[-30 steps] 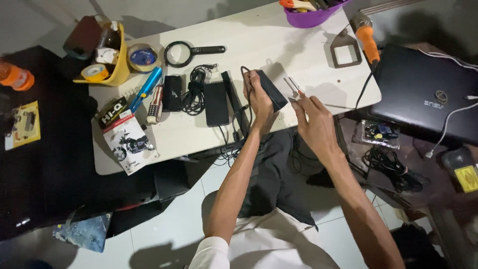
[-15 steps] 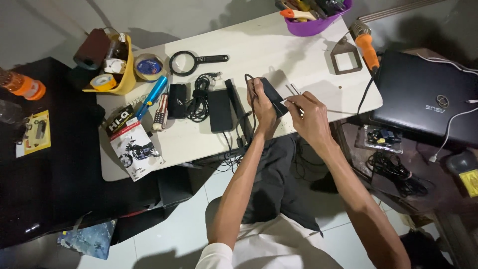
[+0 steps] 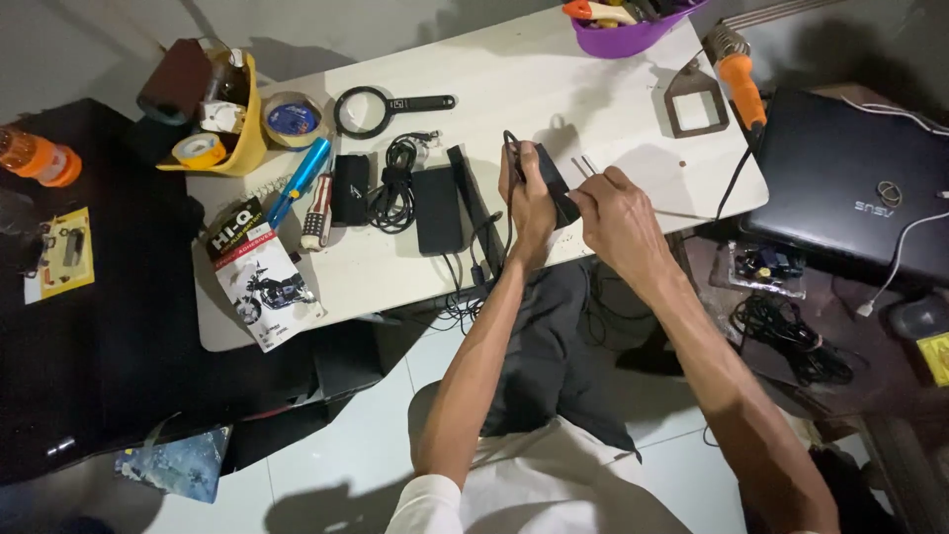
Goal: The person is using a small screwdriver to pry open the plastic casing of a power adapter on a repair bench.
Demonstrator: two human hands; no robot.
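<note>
Surface: cluttered white table (image 3: 613, 89).
Left hand (image 3: 529, 198): fingers wrapped round small black box (image 3: 556, 183), steadying it.
Right hand (image 3: 618, 213): fingertips pinching metal tweezers (image 3: 585, 166) just past it.

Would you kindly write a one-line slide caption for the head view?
Left hand grips a black power adapter on a white table while the right hand works tweezers at it.

A white table (image 3: 593, 69) carried a magnifying glass (image 3: 364, 110), a tape roll (image 3: 294, 119), a blue tool (image 3: 299, 181), a coiled cable (image 3: 397, 184), a black power brick (image 3: 438, 210), a purple bowl (image 3: 633, 35) and a soldering iron (image 3: 738, 81).
</note>
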